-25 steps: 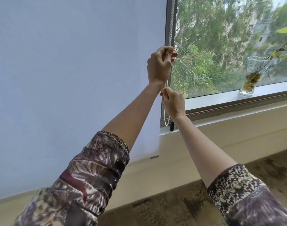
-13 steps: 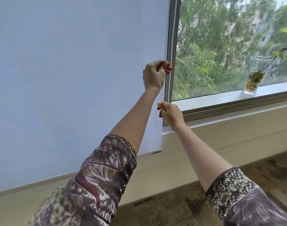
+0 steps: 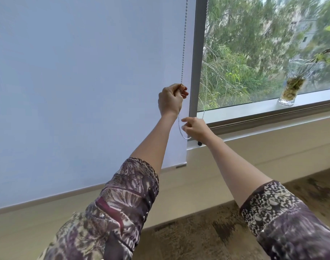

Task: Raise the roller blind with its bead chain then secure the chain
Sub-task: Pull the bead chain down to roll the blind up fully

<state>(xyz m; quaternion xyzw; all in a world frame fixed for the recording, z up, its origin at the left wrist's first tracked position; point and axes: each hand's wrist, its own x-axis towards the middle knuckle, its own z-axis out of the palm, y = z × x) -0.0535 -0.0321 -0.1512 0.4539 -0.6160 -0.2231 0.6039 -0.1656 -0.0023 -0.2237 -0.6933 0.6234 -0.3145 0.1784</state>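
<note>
A pale blue-white roller blind covers the left window, its bottom bar hanging just below the sill. A white bead chain runs down along the blind's right edge. My left hand is closed on this front strand. Below it the chain loops slack to my right hand, which pinches the chain near the loop's bottom. The back strand rises in front of the grey window frame. A small black chain holder sits on the sill under my right hand.
A glass vase with plant cuttings stands on the sill at the right. Green trees fill the uncovered pane. A beige wall lies under the sill, with patterned brown carpet below it.
My left hand has come down along the chain, from high beside the frame to lower down. My right hand has dropped toward the sill. The blind's bottom edge sits slightly higher.
</note>
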